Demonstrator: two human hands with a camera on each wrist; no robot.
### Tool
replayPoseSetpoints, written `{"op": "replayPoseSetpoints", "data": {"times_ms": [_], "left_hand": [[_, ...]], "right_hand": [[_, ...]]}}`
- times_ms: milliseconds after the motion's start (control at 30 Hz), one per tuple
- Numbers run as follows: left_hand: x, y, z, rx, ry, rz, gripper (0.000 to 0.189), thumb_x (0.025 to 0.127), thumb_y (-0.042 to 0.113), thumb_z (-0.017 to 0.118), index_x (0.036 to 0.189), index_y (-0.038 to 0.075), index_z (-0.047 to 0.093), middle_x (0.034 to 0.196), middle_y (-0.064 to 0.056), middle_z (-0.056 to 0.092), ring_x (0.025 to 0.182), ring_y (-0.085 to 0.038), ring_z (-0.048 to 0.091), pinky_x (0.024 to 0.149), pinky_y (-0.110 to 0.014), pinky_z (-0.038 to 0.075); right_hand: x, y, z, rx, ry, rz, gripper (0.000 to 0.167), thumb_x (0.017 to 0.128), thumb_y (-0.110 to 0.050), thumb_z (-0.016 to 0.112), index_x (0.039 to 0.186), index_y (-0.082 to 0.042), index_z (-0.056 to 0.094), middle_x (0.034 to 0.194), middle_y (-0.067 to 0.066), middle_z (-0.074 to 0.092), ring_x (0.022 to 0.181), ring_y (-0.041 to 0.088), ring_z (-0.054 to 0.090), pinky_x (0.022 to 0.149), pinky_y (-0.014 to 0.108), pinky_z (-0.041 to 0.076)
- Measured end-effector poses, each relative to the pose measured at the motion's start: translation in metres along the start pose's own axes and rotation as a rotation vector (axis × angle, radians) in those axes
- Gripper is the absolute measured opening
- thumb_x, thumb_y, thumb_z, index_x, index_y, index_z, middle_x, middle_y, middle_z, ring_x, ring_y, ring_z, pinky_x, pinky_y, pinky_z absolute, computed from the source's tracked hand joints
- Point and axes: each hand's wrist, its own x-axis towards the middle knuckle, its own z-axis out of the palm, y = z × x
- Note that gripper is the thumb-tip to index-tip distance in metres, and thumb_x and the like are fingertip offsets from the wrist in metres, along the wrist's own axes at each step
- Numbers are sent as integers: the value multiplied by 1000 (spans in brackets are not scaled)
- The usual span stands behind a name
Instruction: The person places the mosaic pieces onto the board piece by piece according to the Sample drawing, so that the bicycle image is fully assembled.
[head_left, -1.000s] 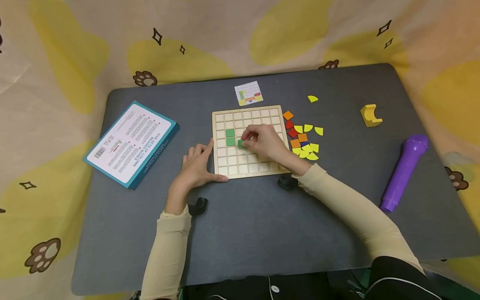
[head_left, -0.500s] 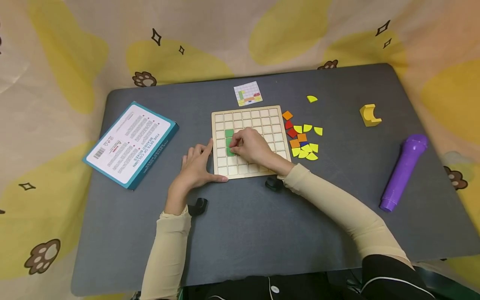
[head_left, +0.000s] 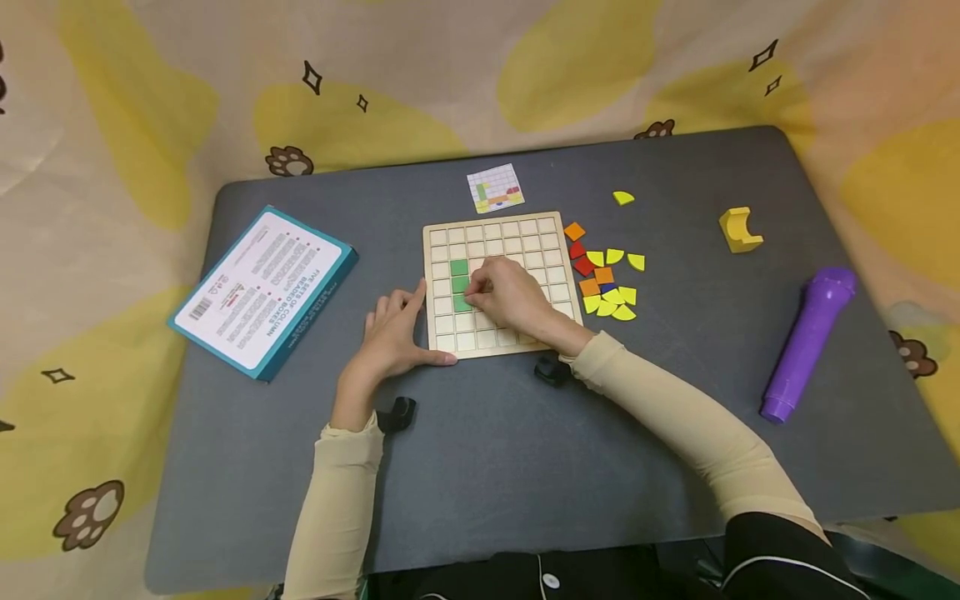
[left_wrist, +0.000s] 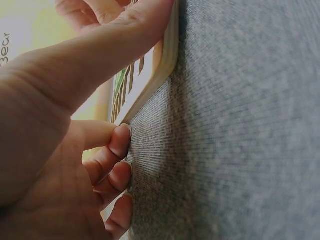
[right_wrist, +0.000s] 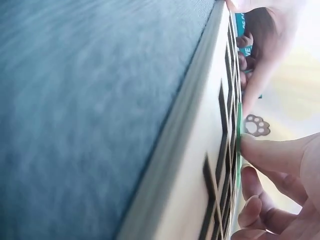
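A wooden grid board (head_left: 495,229) lies on the table, with three green square tiles in a column in its left part. In the head view my right hand (head_left: 510,292) pinches at the right edge of the lowest green tile (head_left: 461,304), which lies flat in the grid. The right wrist view shows the thumb (right_wrist: 270,152) touching the green strip of tiles, the other fingers bent below it. My left hand (head_left: 388,333) rests at the board's lower left corner. Its thumb (left_wrist: 120,37) lies on the corner and its index finger touches the left edge.
Yellow, orange, red and blue pieces (head_left: 609,283) lie right of the board. Behind it are a pattern card (head_left: 496,188) and a yellow quarter piece (head_left: 623,197). A teal box (head_left: 266,292) lies left; a yellow block (head_left: 741,231) and purple microphone (head_left: 808,346) lie right.
My right hand brought the third green tile leftward and set it below the other two. In the last half second it has shifted slightly right. My left hand stayed still.
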Motion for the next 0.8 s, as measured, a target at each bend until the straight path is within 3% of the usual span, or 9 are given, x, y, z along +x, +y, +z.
{"op": "replayPoseSetpoints", "data": {"times_ms": [533, 667, 800], "left_hand": [[0, 0, 1, -12, 11, 4, 136, 74, 47, 97, 172, 15, 8, 158, -20, 38, 137, -38, 33, 112, -56, 26], [1, -1, 1, -16, 13, 8, 135, 75, 47, 97, 172, 15, 8, 159, -20, 36, 138, -38, 32, 114, -57, 25], [0, 0, 0, -15, 10, 2, 135, 75, 47, 97, 172, 16, 8, 160, -21, 35, 139, -39, 31, 115, -58, 24]], "right_hand": [[-18, 53, -44, 75, 120, 101, 10, 98, -13, 73, 99, -4, 79, 97, 12, 66, 87, 26, 55, 77, 35, 40], [-26, 70, -61, 35, 167, 144, 12, 98, -9, 71, 104, 0, 77, 97, 17, 61, 93, 31, 50, 80, 40, 36], [-34, 86, -79, 27, 219, 204, 14, 101, -3, 66, 109, 2, 75, 109, 22, 61, 102, 36, 49, 87, 45, 36]]}}
